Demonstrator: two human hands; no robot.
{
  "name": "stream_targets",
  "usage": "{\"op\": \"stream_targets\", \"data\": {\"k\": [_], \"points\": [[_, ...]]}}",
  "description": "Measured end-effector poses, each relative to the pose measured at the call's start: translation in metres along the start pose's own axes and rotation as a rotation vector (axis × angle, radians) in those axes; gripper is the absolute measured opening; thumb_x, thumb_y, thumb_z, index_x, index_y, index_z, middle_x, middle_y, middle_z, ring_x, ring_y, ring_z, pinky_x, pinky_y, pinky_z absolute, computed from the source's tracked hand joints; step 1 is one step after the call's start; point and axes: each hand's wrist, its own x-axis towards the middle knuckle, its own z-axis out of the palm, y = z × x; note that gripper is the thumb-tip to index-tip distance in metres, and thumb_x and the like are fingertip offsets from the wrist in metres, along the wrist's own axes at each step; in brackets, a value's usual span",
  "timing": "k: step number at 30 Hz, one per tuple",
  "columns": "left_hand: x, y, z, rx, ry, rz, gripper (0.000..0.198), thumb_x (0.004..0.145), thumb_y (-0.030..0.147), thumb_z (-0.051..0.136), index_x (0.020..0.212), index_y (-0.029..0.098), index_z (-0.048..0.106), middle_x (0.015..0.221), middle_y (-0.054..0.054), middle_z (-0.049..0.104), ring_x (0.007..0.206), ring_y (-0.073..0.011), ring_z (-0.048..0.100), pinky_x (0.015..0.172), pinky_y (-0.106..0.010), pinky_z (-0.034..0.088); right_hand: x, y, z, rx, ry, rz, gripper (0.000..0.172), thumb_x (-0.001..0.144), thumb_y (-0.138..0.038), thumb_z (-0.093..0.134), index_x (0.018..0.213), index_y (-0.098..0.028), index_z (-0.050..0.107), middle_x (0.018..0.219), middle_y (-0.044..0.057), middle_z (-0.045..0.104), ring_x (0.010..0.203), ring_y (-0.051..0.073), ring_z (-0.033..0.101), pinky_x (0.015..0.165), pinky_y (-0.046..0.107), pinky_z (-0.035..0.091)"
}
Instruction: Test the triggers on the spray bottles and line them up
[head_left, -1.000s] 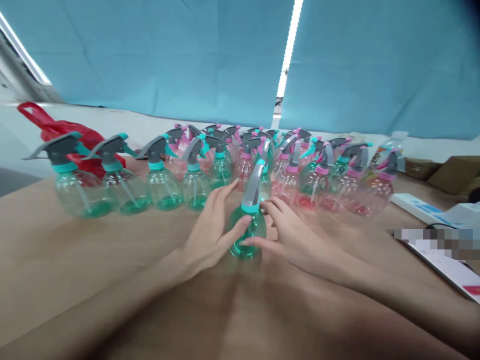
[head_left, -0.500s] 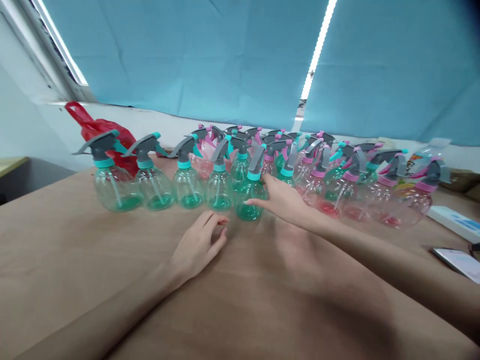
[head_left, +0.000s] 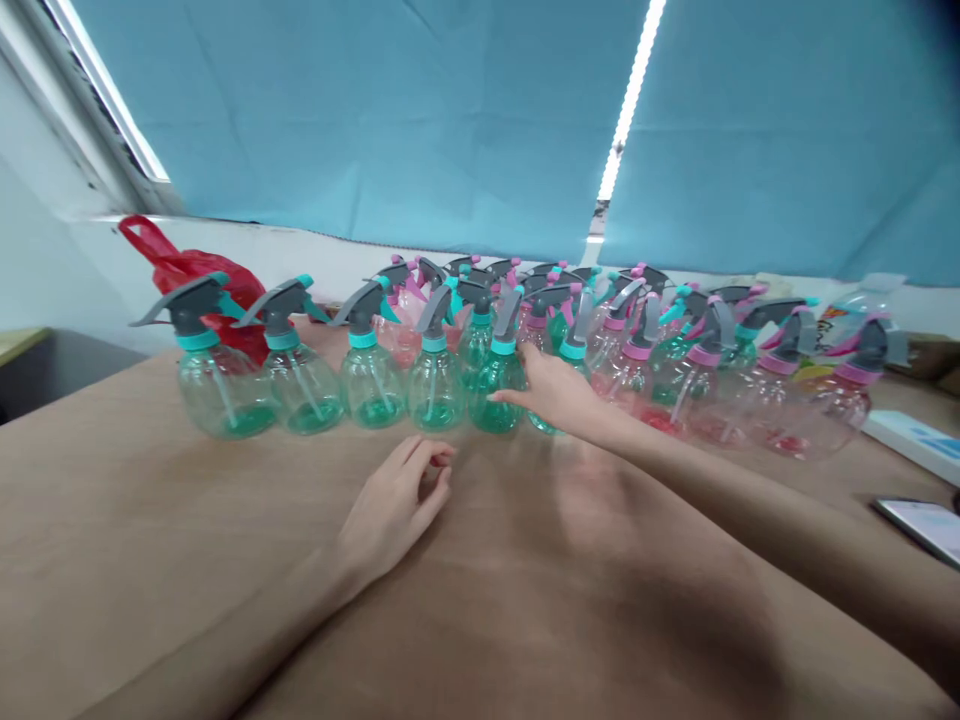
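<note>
My right hand (head_left: pixel 559 395) is closed around the side of a green spray bottle (head_left: pixel 496 395) with a turquoise collar and grey trigger head. The bottle stands upright in the front row, and its right side is partly covered by my fingers. Lying on the table just in front of the row, my left hand (head_left: pixel 397 500) is empty, its fingers loosely bent and the thumb apart from them. Nearest to it is another green spray bottle (head_left: pixel 435 390). More green ones, such as the leftmost spray bottle (head_left: pixel 225 390), line up to the left.
Pink-collared spray bottles (head_left: pixel 817 415) continue the row rightward, with several more behind. A red plastic bag (head_left: pixel 202 275) sits at the back left of the wooden table (head_left: pixel 150 540). At the right lie a white box (head_left: pixel 911 440) and a phone (head_left: pixel 922 525).
The green spray bottle in my right hand has shifted slightly back, more in line with its neighbours. My left hand stays on the table. The view has tilted a little.
</note>
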Motion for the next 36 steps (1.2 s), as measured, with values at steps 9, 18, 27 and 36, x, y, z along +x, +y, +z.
{"op": "stream_targets", "data": {"k": [9, 18, 27, 36], "points": [[0.001, -0.001, -0.003, 0.013, -0.004, -0.015, 0.019, 0.093, 0.028, 0.042, 0.100, 0.020, 0.057, 0.093, -0.005, 0.066, 0.074, -0.0190, 0.066, 0.068, -0.032, 0.054, -0.057, 0.041, -0.034, 0.120, 0.137, -0.019, 0.029, 0.089, -0.039, 0.064, 0.112, -0.021, 0.065, 0.102, 0.007, 0.074, 0.087, 0.027, 0.071, 0.077, 0.040, 0.052], [0.004, -0.001, -0.004, 0.034, -0.009, 0.013, 0.018, 0.092, 0.031, 0.044, 0.098, 0.020, 0.058, 0.089, -0.004, 0.066, 0.068, -0.0173, 0.067, 0.066, -0.031, 0.053, -0.045, 0.072, -0.037, 0.167, 0.159, 0.069, 0.064, 0.083, -0.048, 0.069, 0.133, -0.012, 0.054, 0.131, 0.019, 0.062, 0.121, 0.036, 0.058, 0.095, 0.048, 0.048], [0.015, 0.033, 0.013, -0.039, -0.050, 0.026, 0.016, 0.090, 0.026, 0.047, 0.097, 0.021, 0.059, 0.090, -0.003, 0.066, 0.069, -0.0172, 0.066, 0.066, -0.031, 0.053, -0.018, 0.063, -0.016, 0.227, 0.141, 0.132, 0.062, 0.084, -0.049, 0.066, 0.130, -0.010, 0.053, 0.119, 0.020, 0.066, 0.107, 0.035, 0.064, 0.080, 0.042, 0.051], [0.063, 0.088, 0.034, -0.236, 0.119, -0.082, 0.020, 0.092, 0.034, 0.053, 0.108, 0.022, 0.054, 0.106, -0.005, 0.064, 0.087, -0.0198, 0.067, 0.070, -0.032, 0.056, -0.052, 0.065, -0.030, 0.184, 0.075, 0.049, 0.051, 0.084, -0.052, 0.064, 0.117, -0.015, 0.056, 0.112, 0.016, 0.066, 0.101, 0.034, 0.064, 0.074, 0.042, 0.048]]}}
